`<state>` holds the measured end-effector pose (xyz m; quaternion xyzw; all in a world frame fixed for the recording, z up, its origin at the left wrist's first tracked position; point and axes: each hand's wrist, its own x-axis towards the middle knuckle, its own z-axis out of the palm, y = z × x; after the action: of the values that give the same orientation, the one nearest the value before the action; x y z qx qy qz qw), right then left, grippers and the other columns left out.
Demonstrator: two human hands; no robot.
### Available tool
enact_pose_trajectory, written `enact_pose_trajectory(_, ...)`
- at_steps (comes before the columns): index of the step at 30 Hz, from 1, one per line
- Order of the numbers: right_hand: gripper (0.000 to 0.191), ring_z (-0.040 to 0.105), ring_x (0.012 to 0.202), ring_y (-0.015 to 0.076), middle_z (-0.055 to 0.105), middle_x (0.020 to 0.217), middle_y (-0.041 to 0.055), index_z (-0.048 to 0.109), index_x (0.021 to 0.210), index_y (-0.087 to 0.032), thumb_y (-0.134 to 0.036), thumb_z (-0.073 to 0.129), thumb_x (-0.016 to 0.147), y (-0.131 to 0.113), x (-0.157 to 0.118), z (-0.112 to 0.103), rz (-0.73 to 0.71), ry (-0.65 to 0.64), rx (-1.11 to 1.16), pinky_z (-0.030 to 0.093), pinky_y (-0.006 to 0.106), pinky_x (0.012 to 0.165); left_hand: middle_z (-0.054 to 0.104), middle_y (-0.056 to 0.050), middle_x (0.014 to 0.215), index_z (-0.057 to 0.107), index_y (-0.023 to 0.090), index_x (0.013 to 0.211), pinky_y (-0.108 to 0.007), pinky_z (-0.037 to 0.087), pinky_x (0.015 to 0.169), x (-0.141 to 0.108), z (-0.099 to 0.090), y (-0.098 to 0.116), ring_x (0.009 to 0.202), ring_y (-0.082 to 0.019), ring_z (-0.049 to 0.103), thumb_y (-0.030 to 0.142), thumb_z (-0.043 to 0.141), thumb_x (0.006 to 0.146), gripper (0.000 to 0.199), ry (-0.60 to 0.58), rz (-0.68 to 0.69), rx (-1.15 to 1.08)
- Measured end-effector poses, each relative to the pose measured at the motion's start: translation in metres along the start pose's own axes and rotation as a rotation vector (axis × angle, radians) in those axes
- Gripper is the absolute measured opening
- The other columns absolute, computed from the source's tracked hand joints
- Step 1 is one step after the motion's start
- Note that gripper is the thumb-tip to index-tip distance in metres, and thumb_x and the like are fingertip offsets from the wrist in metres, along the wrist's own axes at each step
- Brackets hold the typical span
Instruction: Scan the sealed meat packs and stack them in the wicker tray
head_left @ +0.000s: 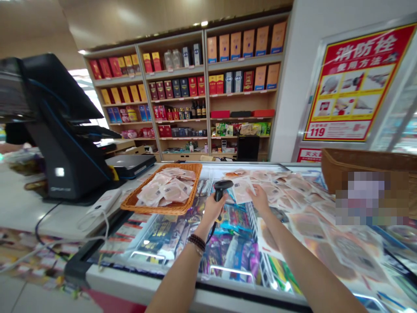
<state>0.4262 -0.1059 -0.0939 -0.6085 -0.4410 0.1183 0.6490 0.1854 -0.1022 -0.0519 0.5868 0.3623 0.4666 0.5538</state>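
My left hand (211, 211) grips a black handheld barcode scanner (222, 190), its head pointing towards the pack in my right hand. My right hand (260, 200) pinches a flat, clear-wrapped pack of pale sliced food with a label (241, 190). Both hands are over the glass top of a chest freezer (169, 271). Many similar packs (309, 213) lie spread on the glass to the right. More fill a woven wicker tray (163, 208) to the left. A beaded bracelet circles my left wrist.
A black checkout terminal (65, 148) stands on the white counter (42, 213) to the left, with a white power bank (104, 202) and cables. A brown basket (355, 167) sits at right, partly blurred out. Behind are shelves of boxed liquor (208, 87) and a red fire-hydrant poster (355, 82).
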Motion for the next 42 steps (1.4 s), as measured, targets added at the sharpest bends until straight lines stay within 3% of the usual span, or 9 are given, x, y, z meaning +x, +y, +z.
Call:
enact_pose_trajectory(11, 0.051, 0.08, 0.101, 0.0391, 0.082, 0.111, 0.0141, 0.064, 0.102, -0.028, -0.068, 0.077, 0.074, -0.011, -0.005, 0.0, -0.037, 0.03, 0.094, 0.064, 0.057, 0.095, 0.054, 0.006, 0.054, 0.056, 0.024, 0.078, -0.028, 0.052, 0.049, -0.007, 0.0, 0.003, 0.04, -0.013, 0.052, 0.062, 0.086, 0.077, 0.048, -0.089, 0.064, 0.078)
enact_pose_trajectory(28, 0.048, 0.077, 0.104, 0.0353, 0.081, 0.106, 0.0126, 0.064, 0.099, -0.027, -0.068, 0.074, 0.077, -0.012, -0.006, 0.003, -0.084, 0.091, 0.102, 0.061, 0.054, 0.1, 0.051, 0.009, 0.053, 0.061, 0.022, 0.085, -0.025, 0.05, 0.046, -0.009, 0.003, 0.011, 0.038, -0.009, 0.046, 0.062, 0.089, 0.073, 0.05, -0.098, 0.051, -0.007)
enact_pose_trajectory(32, 0.041, 0.078, 0.098, 0.035, 0.081, 0.097, 0.0111, 0.064, 0.093, -0.026, -0.057, 0.082, 0.071, -0.014, -0.002, 0.003, 0.01, 0.116, 0.125, 0.063, 0.051, 0.092, 0.052, 0.008, 0.054, 0.062, 0.021, 0.088, -0.025, 0.052, 0.046, -0.006, 0.002, 0.022, 0.038, -0.009, 0.046, 0.06, 0.087, 0.073, 0.049, -0.075, 0.06, -0.041)
enact_pose_trajectory(38, 0.034, 0.075, 0.068, 0.0265, 0.076, 0.072, 0.0032, 0.072, 0.094, -0.023, -0.036, 0.085, 0.065, -0.033, 0.014, 0.029, 0.331, 0.144, 0.225, 0.058, 0.033, 0.057, 0.05, 0.008, 0.053, 0.059, 0.021, 0.085, -0.027, 0.056, 0.049, 0.002, -0.025, 0.049, 0.04, -0.009, 0.047, 0.063, 0.086, 0.073, 0.051, 0.017, 0.117, -0.043)
enact_pose_trajectory(42, 0.033, 0.07, 0.06, 0.0233, 0.075, 0.067, 0.0036, 0.077, 0.098, -0.02, -0.03, 0.083, 0.067, -0.062, 0.028, 0.074, 0.34, 0.082, 0.251, 0.053, 0.03, 0.049, 0.051, 0.008, 0.055, 0.057, 0.022, 0.083, -0.027, 0.055, 0.048, 0.007, -0.061, 0.071, 0.04, -0.009, 0.045, 0.063, 0.085, 0.073, 0.051, 0.099, 0.186, -0.012)
